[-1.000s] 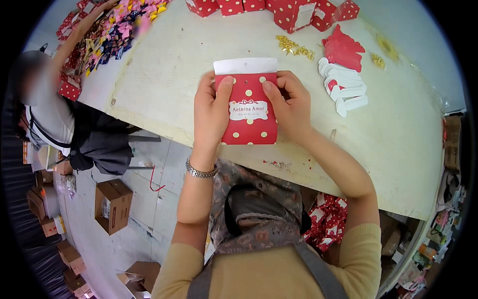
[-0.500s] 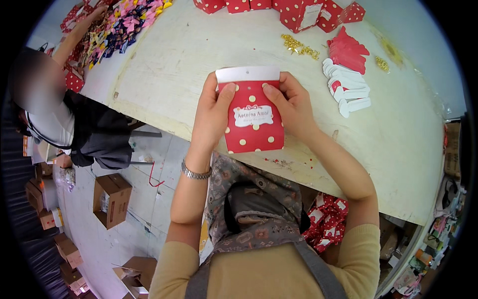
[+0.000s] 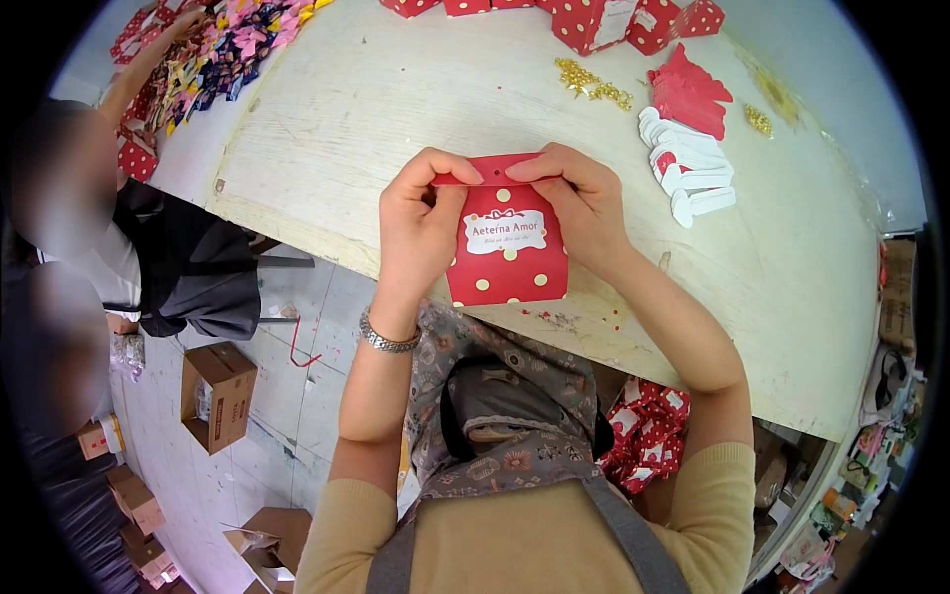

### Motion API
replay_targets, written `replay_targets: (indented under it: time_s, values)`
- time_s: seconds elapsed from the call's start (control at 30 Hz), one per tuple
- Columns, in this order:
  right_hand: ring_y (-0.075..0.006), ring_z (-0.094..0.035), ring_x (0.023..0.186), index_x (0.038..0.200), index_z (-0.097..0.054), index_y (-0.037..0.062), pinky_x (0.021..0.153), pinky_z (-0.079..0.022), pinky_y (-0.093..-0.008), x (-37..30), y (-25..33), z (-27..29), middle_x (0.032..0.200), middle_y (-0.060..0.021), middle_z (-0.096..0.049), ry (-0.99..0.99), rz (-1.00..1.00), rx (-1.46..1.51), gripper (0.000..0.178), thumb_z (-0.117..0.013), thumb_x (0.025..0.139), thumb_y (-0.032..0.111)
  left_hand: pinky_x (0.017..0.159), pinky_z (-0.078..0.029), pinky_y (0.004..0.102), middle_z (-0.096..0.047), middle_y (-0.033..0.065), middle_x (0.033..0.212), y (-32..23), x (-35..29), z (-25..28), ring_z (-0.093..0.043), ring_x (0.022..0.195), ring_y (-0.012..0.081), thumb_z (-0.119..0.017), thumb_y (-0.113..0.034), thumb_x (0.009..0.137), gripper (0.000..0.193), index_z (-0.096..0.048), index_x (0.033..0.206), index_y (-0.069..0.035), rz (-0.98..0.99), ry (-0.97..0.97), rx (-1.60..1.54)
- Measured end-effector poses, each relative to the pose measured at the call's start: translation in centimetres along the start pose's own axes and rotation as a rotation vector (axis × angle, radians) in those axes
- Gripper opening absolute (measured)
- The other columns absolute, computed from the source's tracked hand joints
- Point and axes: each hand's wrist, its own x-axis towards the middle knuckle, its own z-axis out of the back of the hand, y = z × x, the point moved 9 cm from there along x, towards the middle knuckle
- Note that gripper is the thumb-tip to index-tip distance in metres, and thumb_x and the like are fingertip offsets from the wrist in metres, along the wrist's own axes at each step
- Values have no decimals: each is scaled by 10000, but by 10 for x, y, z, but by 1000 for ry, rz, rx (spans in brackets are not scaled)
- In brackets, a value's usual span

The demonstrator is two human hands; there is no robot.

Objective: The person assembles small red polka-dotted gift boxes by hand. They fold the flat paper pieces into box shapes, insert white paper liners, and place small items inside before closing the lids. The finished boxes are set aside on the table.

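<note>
Between my hands is a red gift box [image 3: 508,267] with cream dots and a white label, at the table's near edge. Its red top flap [image 3: 500,169], with a small hole in the middle, is folded down toward me. My left hand [image 3: 427,203] pinches the flap's left end, thumb below and fingers over it. Likewise, my right hand [image 3: 577,198] pinches the right end. To the right on the table lie a stack of red paper pieces [image 3: 690,91], a fan of white tags [image 3: 683,163] and a small heap of gold fasteners [image 3: 592,83].
Dotted red boxes [image 3: 594,22] stand along the table's far edge. A colourful pile of wrapped sweets [image 3: 233,59] lies at far left, with a co-worker's arm [image 3: 148,61] over it. Below the table are dotted red packages [image 3: 648,436]; cardboard boxes [image 3: 220,396] sit on the floor.
The box's top flap, upright with its white inner side showing, has been folded down toward me, red side up. My fingers moved over onto it. Another person has come into view at left.
</note>
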Motion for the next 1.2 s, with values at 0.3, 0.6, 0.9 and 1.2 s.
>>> replay_targets:
  time_s: [0.3, 0.6, 0.9, 1.2]
  values:
    - [-206, -603, 706, 895, -650, 57, 618, -464, -283, -5, 14, -2, 781, -104, -611, 79, 230, -199, 198, -507, 819, -58, 608, -436, 181, -601, 13, 740, 11, -10, -3, -523, 682, 41, -545, -148, 939, 169, -588, 900, 11, 327, -71, -135]
    - [-204, -654, 769, 1159, -587, 10, 682, -507, -331, 3, -9, -12, 908, -122, -681, 196, -302, -78, 335, -558, 901, 222, 662, -453, 221, -624, 37, 784, -8, 3, 16, -535, 717, 74, -563, -157, 930, 168, -589, 939, 9, -14, -73, 155]
    - [-251, -668, 744, 1058, -648, 26, 636, -541, -349, -15, 57, -26, 921, -117, -682, -236, 517, -954, 241, -590, 849, 133, 843, -453, 310, -562, 143, 1140, -28, -3, -20, -558, 1000, 228, -623, -112, 855, 397, -502, 1208, 25, -129, -143, 462]
    - [-300, -607, 840, 897, -636, 37, 671, -514, -386, -53, 26, 98, 895, -131, -611, -317, 10, -1195, 205, -675, 777, 198, 723, -441, 208, -625, 35, 896, -24, 16, 8, -547, 801, 80, -633, -121, 880, 178, -658, 990, 18, -131, -172, 322]
